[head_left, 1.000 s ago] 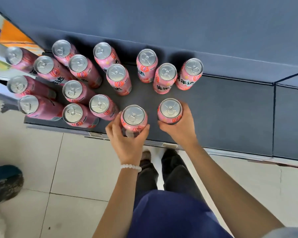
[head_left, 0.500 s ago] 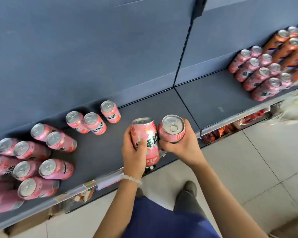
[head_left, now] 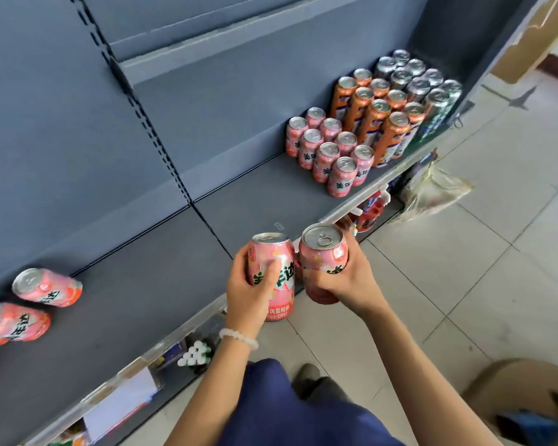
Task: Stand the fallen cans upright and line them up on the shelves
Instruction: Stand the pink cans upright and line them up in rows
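2 pink cans are held above the shelf edge: left hand fingers wrap one can, right hand fingers the other can.

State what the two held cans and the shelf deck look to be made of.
Left-hand can and right-hand can: apparently thin metal, judging by the bare silvery pull-tab lids, with glossy pink printed walls. Shelf deck: seemingly painted sheet metal, matte dark grey; exact material uncertain.

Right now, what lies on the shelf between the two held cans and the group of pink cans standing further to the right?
Nothing: in the head view the shelf is bare between the held cans and the standing pink cans.
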